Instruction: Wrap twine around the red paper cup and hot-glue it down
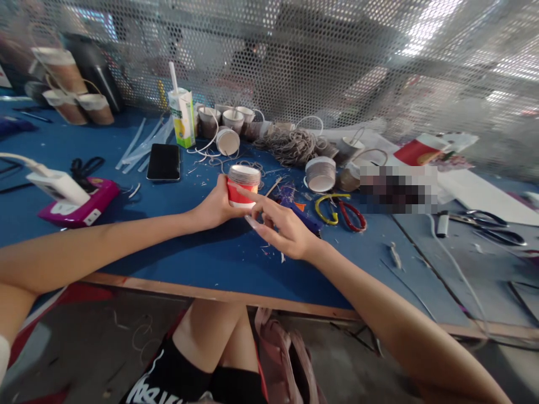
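A small red and white cup (243,193) with grey cord wound around its upper part stands upright just above the blue table (185,269). My left hand (217,205) wraps around the cup's left side and holds it. On the cup's right side, the fingertips of my right hand (282,224) are at its front; its index finger reaches across the red surface and the other fingers are bent below. Whether the right fingers pinch a cord cannot be made out.
Behind the cup lie a grey cord bundle (290,146) and several wrapped cups. Yellow-handled scissors (330,207) lie right, a phone (164,162) and drink carton (182,118) left. A pink power strip (84,205) sits far left. A metal mesh (269,62) rises behind.
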The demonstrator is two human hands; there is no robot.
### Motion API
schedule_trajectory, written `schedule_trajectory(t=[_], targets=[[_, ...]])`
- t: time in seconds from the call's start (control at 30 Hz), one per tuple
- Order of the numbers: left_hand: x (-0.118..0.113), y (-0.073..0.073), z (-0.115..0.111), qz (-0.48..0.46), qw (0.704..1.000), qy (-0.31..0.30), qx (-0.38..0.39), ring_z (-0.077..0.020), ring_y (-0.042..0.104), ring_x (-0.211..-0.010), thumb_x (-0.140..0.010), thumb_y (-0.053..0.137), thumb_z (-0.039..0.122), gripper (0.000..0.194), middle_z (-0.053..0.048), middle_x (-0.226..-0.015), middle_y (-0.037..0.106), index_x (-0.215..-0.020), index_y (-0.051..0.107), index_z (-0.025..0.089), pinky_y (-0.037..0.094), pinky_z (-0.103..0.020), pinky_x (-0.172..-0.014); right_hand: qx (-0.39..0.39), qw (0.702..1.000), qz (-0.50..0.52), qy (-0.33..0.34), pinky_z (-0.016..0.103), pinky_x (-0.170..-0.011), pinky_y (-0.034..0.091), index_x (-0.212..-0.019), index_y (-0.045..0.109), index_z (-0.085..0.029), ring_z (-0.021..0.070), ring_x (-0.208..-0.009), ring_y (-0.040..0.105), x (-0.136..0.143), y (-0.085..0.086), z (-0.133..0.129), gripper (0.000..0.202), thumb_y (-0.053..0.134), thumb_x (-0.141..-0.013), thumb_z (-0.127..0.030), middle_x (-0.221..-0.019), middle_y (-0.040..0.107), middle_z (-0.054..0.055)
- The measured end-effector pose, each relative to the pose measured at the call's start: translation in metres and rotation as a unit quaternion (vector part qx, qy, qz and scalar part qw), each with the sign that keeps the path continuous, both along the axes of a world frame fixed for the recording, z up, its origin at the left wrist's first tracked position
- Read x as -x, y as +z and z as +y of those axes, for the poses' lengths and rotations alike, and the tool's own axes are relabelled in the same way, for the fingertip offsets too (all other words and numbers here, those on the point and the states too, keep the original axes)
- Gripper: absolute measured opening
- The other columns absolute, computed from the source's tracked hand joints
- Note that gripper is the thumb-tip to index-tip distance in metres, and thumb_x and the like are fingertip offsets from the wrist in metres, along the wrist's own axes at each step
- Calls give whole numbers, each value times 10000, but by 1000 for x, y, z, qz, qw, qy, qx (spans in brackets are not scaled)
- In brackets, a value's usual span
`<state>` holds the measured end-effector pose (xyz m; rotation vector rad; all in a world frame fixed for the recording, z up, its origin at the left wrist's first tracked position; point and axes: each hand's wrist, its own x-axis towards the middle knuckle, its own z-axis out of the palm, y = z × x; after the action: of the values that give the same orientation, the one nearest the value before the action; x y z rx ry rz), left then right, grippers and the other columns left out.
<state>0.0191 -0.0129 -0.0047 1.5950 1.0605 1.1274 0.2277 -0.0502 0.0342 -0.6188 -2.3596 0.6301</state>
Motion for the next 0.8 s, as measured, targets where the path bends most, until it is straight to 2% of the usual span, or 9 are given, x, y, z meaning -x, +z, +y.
schedule_trajectory(t=[0.1, 0.23, 0.33, 0.47, 0.57, 0.67, 0.8], targets=[[0, 1, -1, 3, 1000, 7, 9, -338, 652, -1134, -498, 972, 485, 834, -77, -1119, 643, -1043, 388, 246, 546, -511, -980, 13, 999, 41, -25, 271, -500, 423, -1002, 686, -206, 102, -531, 466, -2, 0, -2, 325, 483, -1058, -453, -883, 701, 40], [2, -1, 0, -16, 1000, 9, 22, -309, 653, -1075, -521, 968, 483, 832, -64, -1078, 640, -1110, 438, 228, 528, -518, -988, 45, 988, 124, -76, 277, -473, 421, -776, 675, -216, 110, -465, 476, -7, -2, 0, 443, 501, -1044, -522, -609, 599, -14], [2, -1, 2, -49, 998, 11, 44, -298, 654, -1080, -494, 983, 448, 860, -80, -1126, 650, -1143, 468, 218, 525, -523, -1008, 102, 964, 210, -126, 275, -399, 406, -589, 551, -224, 93, -389, 427, -9, -4, 6, 561, 541, -1004, -603, -585, 646, 8], [-1, 1, 2, -108, 991, -6, 75, -307, 649, -1152, -463, 986, 388, 883, -106, -1201, 669, -1176, 497, 208, 514, -534, -1054, 153, 932, 287, -164, 268, -331, 382, -548, 514, -235, 79, -326, 344, -9, -5, 13, 572, 591, -951, -634, -542, 656, 22], [-2, 3, 1, -132, 987, -16, 95, -302, 652, -1154, -439, 988, 361, 898, -113, -1213, 673, -1178, 505, 196, 511, -531, -1064, 153, 930, 306, -135, 257, -330, 386, -558, 515, -236, 79, -342, 370, -9, -3, 12, 538, 614, -932, -610, -605, 701, 41], [-1, 3, 0, -122, 987, -20, 101, -290, 670, -1117, -437, 997, 329, 893, -89, -1159, 691, -1173, 510, 193, 523, -527, -1052, 208, 941, 260, -64, 262, -371, 469, -643, 558, -223, 72, -349, 402, -7, -1, 6, 437, 642, -932, -540, -718, 764, 47], [2, 2, 0, -117, 988, -55, 87, -278, 677, -1107, -500, 987, 300, 842, -84, -1176, 706, -1200, 529, 204, 531, -510, -1033, 261, 942, 211, -29, 273, -452, 557, -724, 566, -222, 80, -363, 428, -4, 0, 2, 363, 651, -943, -499, -660, 747, 19]])
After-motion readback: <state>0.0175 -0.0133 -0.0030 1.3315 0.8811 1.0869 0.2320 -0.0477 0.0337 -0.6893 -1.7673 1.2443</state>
